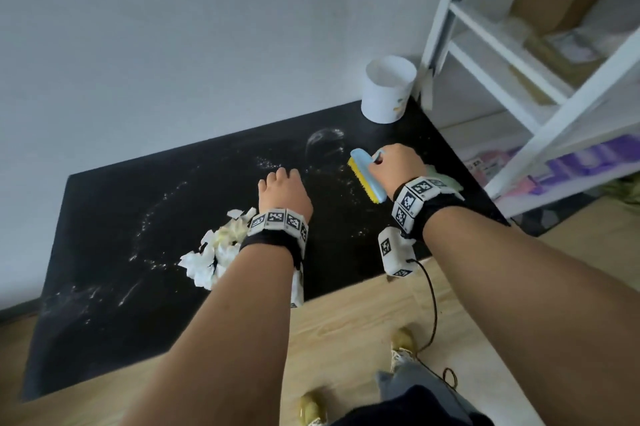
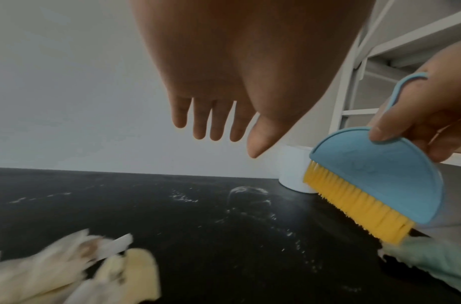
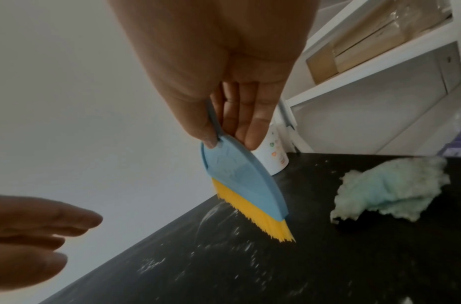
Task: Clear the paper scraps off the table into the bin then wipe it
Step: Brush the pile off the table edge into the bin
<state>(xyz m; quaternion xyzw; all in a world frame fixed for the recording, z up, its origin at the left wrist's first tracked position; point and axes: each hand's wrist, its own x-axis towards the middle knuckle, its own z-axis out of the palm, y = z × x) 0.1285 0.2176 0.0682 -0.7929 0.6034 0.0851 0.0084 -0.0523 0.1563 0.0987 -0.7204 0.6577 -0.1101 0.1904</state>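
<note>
Two hands work above a black table (image 1: 104,235): the right hand (image 1: 398,165) pinches a blue brush (image 1: 367,176) with yellow bristles, while the left hand (image 1: 282,193) hovers flat, fingers straight, holding nothing. Paper scraps (image 1: 214,252) lie piled beside the left wrist; a white bin (image 1: 386,89) stands at the far corner, a green cloth (image 3: 388,193) near the brush.

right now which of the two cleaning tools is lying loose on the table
The green cloth, crumpled on the black table by the right hand. The blue brush is held in that hand.

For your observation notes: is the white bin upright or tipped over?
Upright. The bin stands on its base at the table's far corner, open rim facing up.
</note>
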